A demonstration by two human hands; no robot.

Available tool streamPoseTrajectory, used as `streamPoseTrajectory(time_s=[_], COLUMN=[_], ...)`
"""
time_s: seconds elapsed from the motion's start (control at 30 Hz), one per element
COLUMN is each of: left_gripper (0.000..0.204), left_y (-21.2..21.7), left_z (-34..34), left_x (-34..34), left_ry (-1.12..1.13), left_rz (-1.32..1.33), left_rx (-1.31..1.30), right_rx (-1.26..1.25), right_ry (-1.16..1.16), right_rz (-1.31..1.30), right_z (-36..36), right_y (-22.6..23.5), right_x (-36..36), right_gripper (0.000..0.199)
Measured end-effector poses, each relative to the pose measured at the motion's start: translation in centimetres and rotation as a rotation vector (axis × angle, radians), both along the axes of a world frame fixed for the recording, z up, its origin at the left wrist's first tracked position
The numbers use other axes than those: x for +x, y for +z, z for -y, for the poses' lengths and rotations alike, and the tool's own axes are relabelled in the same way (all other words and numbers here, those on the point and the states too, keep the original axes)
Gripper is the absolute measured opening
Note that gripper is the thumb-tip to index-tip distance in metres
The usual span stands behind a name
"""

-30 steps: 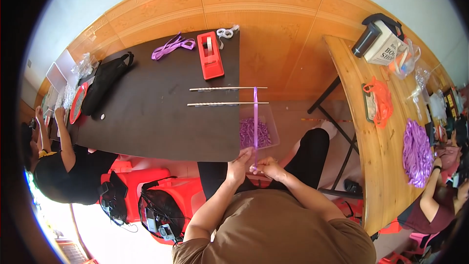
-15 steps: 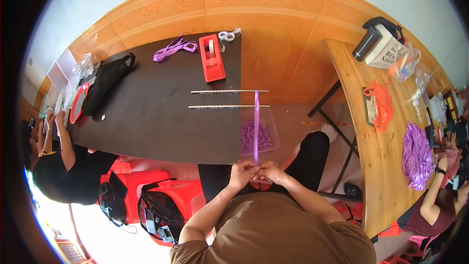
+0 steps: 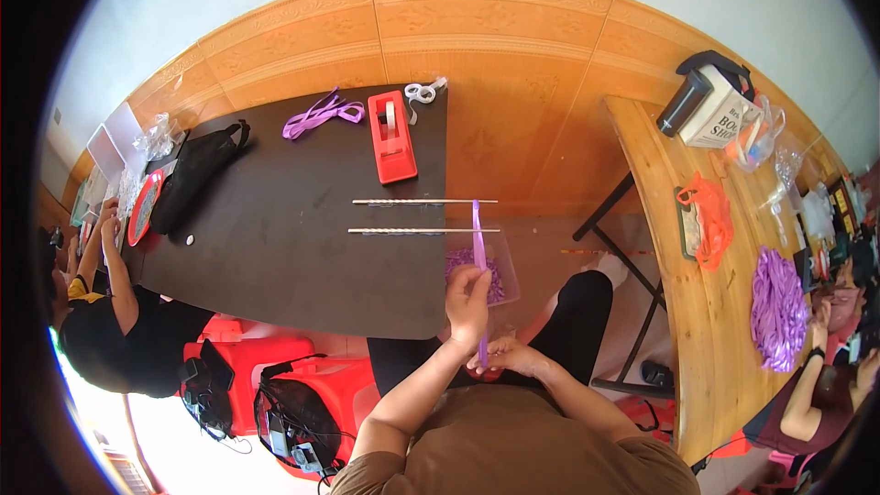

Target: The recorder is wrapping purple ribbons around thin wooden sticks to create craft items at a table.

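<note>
A narrow purple ribbon (image 3: 478, 243) runs toward me from two thin metal rods. The far rod (image 3: 394, 202) and the near rod (image 3: 390, 231) lie side by side and jut past the dark table's right edge. My left hand (image 3: 468, 302) is closed in a pinch on the ribbon, just beyond the table's near corner. Lower down, close to my body, my right hand (image 3: 511, 357) has its fingers closed at the ribbon's lower part. Below the rods, a clear plastic bin (image 3: 513, 286) holds many purple ribbon pieces, partly hidden by my left hand and the ribbon.
On the dark table (image 3: 275, 257) are a red tape dispenser (image 3: 392, 142), a purple ribbon bundle (image 3: 321, 115) and a black bag (image 3: 197, 174). A wooden table (image 3: 678, 312) at right bears a large purple ribbon bundle (image 3: 779, 312). Red stools (image 3: 339, 376) stand at left; other people sit both sides.
My left hand has moved up along the ribbon, away from my right hand, which has dropped slightly. The whole view has shifted, so the tables appear lower.
</note>
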State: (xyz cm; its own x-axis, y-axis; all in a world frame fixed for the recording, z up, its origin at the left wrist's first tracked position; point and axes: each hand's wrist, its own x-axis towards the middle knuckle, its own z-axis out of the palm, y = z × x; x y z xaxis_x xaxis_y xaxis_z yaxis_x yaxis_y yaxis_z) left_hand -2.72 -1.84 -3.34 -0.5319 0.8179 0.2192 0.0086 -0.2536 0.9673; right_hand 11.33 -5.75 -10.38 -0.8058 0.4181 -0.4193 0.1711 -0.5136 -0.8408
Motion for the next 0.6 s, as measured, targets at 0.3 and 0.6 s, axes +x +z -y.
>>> streamPoseTrajectory(time_s=[0.3,0.6], left_gripper=[0.006,0.012], left_y=[1.6,2.2], left_z=[-3.8,-4.5], left_x=[0.4,-0.4], left_ry=[-0.001,-0.02], left_rz=[0.377,0.669], left_rx=[0.016,0.028], right_rx=[-0.042,0.013], right_ry=[0.035,0.124], right_rz=[-0.052,-0.037], right_z=[-0.6,-1.7], right_y=[0.2,1.0], right_x=[0.7,0.1], right_gripper=[0.028,0.027])
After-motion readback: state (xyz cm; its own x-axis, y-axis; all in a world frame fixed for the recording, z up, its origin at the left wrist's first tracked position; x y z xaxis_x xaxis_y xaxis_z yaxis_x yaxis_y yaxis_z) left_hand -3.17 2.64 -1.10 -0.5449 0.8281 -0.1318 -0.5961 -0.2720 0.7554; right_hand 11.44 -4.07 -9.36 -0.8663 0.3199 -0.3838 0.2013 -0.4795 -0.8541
